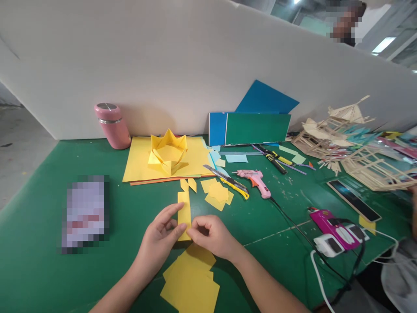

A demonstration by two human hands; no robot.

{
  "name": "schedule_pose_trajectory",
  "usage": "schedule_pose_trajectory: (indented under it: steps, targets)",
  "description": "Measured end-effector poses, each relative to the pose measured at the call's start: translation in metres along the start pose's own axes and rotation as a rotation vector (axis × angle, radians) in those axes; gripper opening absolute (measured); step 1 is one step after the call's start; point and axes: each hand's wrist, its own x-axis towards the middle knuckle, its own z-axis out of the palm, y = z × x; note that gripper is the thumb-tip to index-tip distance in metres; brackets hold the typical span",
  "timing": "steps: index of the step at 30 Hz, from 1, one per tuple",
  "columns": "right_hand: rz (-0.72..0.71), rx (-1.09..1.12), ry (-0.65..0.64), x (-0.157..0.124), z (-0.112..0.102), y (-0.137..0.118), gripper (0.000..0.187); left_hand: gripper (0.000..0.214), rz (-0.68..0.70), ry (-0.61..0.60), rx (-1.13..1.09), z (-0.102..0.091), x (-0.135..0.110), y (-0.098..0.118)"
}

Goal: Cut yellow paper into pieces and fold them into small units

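Note:
A narrow folded strip of yellow paper [184,208] stands lengthwise in front of me on the green table. My left hand [161,232] grips it from the left, the thumb low on the strip and the index finger higher up. At its lower right edge, my right hand [211,237] pinches the paper between thumb and fingers. Loose yellow paper squares [192,284] lie in an overlapping pile just below my hands. Two small folded yellow pieces [188,185] touch or nearly touch the strip's far end. Beyond them, a pointed yellow folded-paper ring [168,152] rests on large yellow sheets [137,163].
Right of the strip lie more yellow squares [218,194], a utility knife [233,182] and a pink glue gun [256,180] with its cord. A pink flask [113,126] stands back left. Farther right are a power strip [335,230], a phone [353,200] and stick models [329,134].

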Motion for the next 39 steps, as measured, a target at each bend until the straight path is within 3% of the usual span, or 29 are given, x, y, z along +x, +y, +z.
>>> schedule_pose_trajectory:
  steps: [12, 23, 26, 29, 31, 34, 36, 39]
  targets:
    - [-0.01, 0.068, 0.038, 0.002, -0.004, 0.006, 0.033, 0.055, -0.033, -0.157, -0.122, 0.0, -0.003, 0.003]
    - [-0.075, 0.05, 0.401, 0.009, -0.015, 0.013, 0.034, 0.045, -0.115, -0.368, -0.1, -0.005, -0.005, 0.013]
    - [-0.114, 0.001, 0.495, 0.01, -0.02, 0.016, 0.034, 0.046, -0.048, -0.351, 0.012, -0.007, -0.004, 0.013]
    - [-0.246, -0.088, 0.548, 0.008, -0.019, 0.016, 0.029, 0.047, 0.063, -0.246, 0.183, -0.008, -0.003, 0.01]
    - [-0.373, -0.207, 0.51, 0.005, -0.017, 0.014, 0.016, 0.05, 0.099, -0.179, 0.262, -0.009, -0.002, 0.006]
    - [-0.541, -0.491, 0.323, 0.001, -0.014, 0.011, 0.033, 0.054, 0.101, -0.145, 0.255, -0.008, 0.0, 0.0]
    - [-0.59, -0.649, 0.238, 0.0, -0.013, 0.01, 0.038, 0.052, 0.091, -0.144, 0.22, -0.007, 0.0, -0.002]
    - [-0.581, -0.762, 0.265, 0.0, -0.012, 0.012, 0.037, 0.05, 0.081, -0.144, 0.197, -0.007, 0.001, -0.003]
